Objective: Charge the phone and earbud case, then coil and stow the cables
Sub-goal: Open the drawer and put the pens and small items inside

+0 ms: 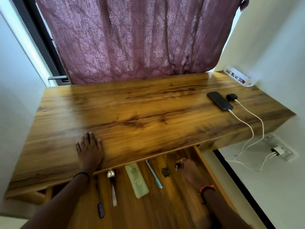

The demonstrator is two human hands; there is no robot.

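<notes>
Drawer (203,162) open under the desk's (132,104) front edge. My left hand (90,149) lies flat on that edge, fingers spread. My right hand (189,171) is inside the drawer, blurred, so I can't tell its grip. Far right sit the phone (219,100) and earbud case (231,97), their white cables (247,125) dropping off the side.

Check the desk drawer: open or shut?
Open. The drawer is pulled out from under the desk top, with a spoon and pen visible inside, and the right hand in it.

desk (132,109): wood grain, drawer (171,205) open | curtain (132,38): mauve, patterned, behind desk | walls (272,40): white, both sides | window frame (43,42): dark, upper left
</notes>
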